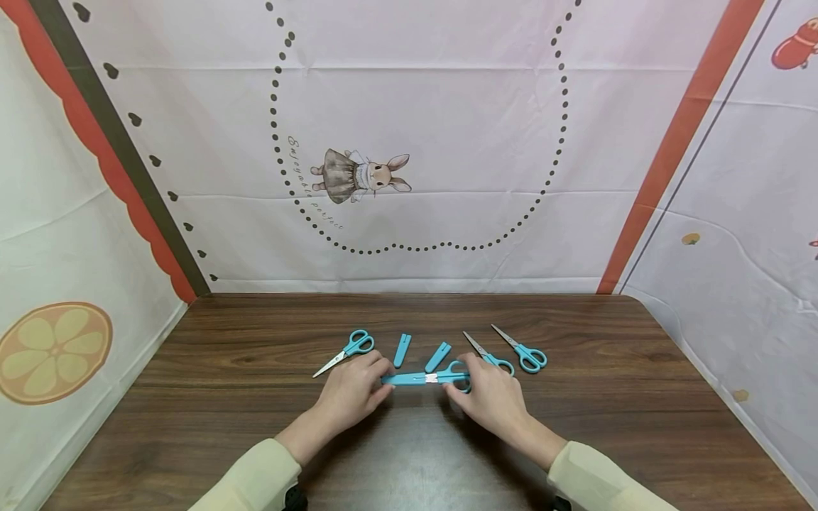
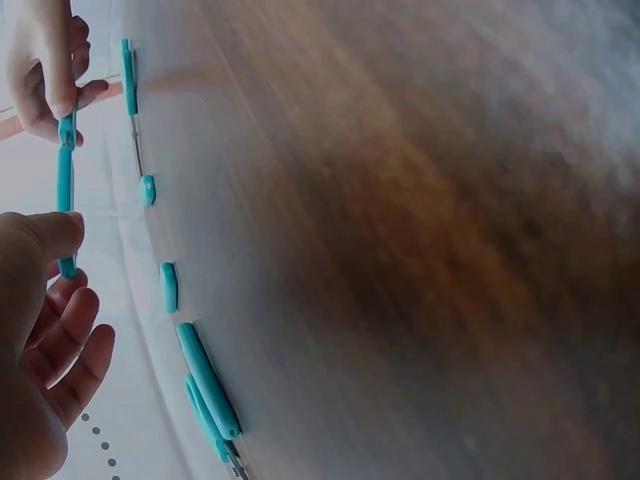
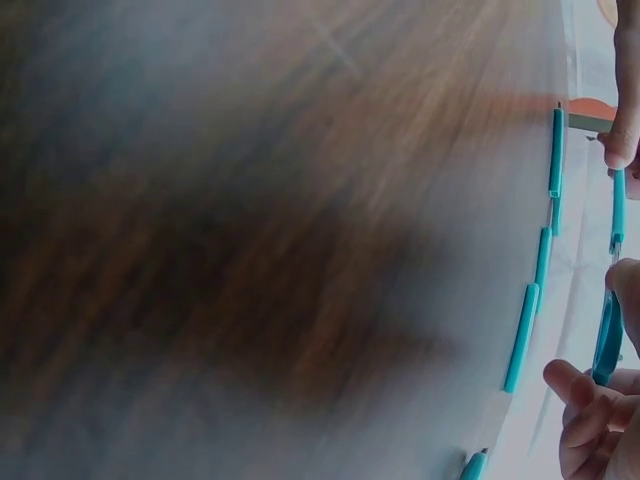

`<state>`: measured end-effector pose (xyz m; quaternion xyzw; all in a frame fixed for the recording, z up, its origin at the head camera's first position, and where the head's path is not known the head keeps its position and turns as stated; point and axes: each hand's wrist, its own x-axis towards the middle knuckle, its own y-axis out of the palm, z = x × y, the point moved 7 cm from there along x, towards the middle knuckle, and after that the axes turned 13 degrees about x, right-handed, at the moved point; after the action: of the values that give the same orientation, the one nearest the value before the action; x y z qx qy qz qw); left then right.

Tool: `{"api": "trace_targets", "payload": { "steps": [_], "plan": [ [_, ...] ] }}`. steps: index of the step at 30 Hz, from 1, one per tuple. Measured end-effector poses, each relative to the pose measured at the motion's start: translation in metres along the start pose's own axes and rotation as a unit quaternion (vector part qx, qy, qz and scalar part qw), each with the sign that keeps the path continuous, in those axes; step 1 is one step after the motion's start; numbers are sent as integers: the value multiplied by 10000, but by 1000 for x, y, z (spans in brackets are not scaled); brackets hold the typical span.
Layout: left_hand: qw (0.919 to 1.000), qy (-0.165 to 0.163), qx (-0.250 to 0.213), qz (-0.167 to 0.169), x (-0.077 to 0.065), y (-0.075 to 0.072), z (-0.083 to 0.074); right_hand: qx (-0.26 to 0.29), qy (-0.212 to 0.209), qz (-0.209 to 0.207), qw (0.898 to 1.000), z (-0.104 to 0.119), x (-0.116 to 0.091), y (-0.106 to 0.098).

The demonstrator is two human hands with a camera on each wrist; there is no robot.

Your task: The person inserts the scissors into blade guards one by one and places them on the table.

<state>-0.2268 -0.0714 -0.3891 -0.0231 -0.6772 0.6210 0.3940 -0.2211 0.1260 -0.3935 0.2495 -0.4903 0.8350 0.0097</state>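
Between both hands, a pair of blue-handled scissors (image 1: 456, 369) is held sideways, with a blue blade cover (image 1: 409, 380) over most of its blades. A short strip of silver metal shows between cover and handles. My left hand (image 1: 353, 387) pinches the closed end of the cover between thumb and fingers. My right hand (image 1: 495, 397) grips the handle loops, thumb on the near side. In the left wrist view the covered scissors (image 2: 65, 180) stand apart from the tabletop, the left thumb and fingers on the cover's end.
Loose scissors (image 1: 360, 342) lie left, blades toward the lower left. Two more pairs (image 1: 532, 358) (image 1: 498, 363) lie right, one partly behind the right hand. Two blade covers (image 1: 401, 350) (image 1: 437, 357) lie beyond the hands. Another blue cover (image 2: 208, 380) shows in the left wrist view. Patterned cloth (image 1: 447, 142) hangs behind the wooden table (image 1: 409, 454).
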Motion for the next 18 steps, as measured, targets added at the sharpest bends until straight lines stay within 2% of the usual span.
{"api": "trace_targets", "payload": {
  "steps": [10, 18],
  "plan": [
    [10000, -20, -73, -53, -1, -1, 0, 158, 216, 72, 9996, -1, 0, 1],
    [9998, -15, -103, -139, -2, -1, 0, 164, 191, -35, 9997, 0, 0, 1]
  ]
}}
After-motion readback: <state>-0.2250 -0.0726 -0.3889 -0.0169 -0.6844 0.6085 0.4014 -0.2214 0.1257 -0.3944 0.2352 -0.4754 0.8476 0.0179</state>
